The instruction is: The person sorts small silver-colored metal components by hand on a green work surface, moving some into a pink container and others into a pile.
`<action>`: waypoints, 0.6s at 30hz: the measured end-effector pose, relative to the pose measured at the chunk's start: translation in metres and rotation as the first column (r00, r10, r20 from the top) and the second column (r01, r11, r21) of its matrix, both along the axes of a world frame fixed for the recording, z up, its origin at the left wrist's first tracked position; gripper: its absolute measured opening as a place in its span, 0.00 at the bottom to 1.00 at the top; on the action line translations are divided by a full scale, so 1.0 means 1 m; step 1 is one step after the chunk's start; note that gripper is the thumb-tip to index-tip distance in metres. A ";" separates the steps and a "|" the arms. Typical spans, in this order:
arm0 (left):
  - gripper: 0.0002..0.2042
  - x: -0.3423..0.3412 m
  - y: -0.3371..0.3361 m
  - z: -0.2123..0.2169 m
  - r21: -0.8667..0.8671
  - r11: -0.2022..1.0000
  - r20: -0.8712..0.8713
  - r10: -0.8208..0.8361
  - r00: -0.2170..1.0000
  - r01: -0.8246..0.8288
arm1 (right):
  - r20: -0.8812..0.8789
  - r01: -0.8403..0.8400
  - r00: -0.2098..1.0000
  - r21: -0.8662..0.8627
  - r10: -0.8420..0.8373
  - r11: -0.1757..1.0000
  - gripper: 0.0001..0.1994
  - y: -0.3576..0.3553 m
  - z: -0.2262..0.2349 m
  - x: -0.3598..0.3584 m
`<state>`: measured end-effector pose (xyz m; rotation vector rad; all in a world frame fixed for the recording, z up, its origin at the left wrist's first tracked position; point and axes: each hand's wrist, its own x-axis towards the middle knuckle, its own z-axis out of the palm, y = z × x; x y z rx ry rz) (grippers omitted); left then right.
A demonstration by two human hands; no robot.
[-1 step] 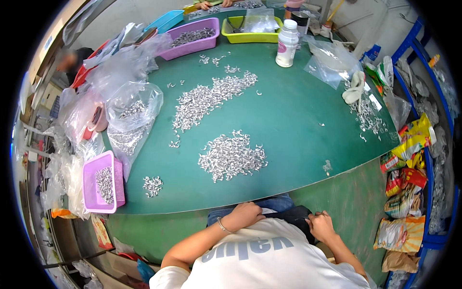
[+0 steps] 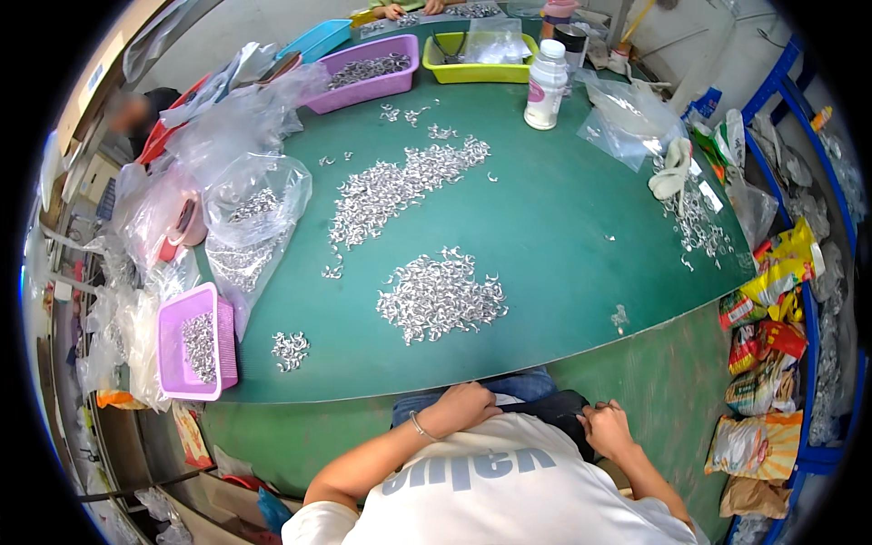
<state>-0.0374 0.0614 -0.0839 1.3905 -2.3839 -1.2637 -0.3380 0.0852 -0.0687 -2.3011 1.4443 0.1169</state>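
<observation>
My left hand (image 2: 463, 406) lies across my lap at the hem of the white shirt, a bracelet on its wrist. Its fingers rest loosely on the cloth, with the tips partly hidden. My right hand (image 2: 607, 425) is closed, its fingers curled against dark cloth (image 2: 565, 411); whatever they may hold is hidden. Beyond the table's near edge sits a heap of small silvery curved metal pieces (image 2: 442, 298), nearest to my left hand. A longer pile of such pieces (image 2: 400, 189) spreads behind it, and a small cluster (image 2: 291, 351) lies to the left.
On the green table (image 2: 545, 236), a pink basket (image 2: 225, 350) stands front left, beside clear plastic bags (image 2: 259, 204). A purple basket (image 2: 372, 89), a yellow-green tray (image 2: 477, 74) and a white bottle (image 2: 545, 86) are at the back. Gloves (image 2: 672, 168) lie right. Another person's hands (image 2: 392, 11) show far off.
</observation>
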 end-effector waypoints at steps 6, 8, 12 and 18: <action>0.12 0.011 0.005 0.008 0.069 0.995 -0.196 0.081 0.977 -0.069 | 0.000 -0.036 0.999 0.004 0.036 0.999 0.07 -0.008 0.012 0.003; 0.12 0.013 0.007 0.010 0.069 0.994 -0.224 0.104 0.969 -0.090 | 0.004 -0.062 0.998 0.003 0.062 0.998 0.07 -0.011 0.016 0.004; 0.12 0.020 0.015 0.013 0.106 0.982 -0.255 0.176 0.951 -0.154 | 0.019 -0.126 0.992 0.009 0.126 0.992 0.07 -0.020 0.027 0.013; 0.11 0.029 0.024 0.006 0.145 0.966 -0.233 0.242 0.942 -0.213 | 0.033 -0.244 0.970 0.052 0.242 0.968 0.07 -0.031 0.026 0.021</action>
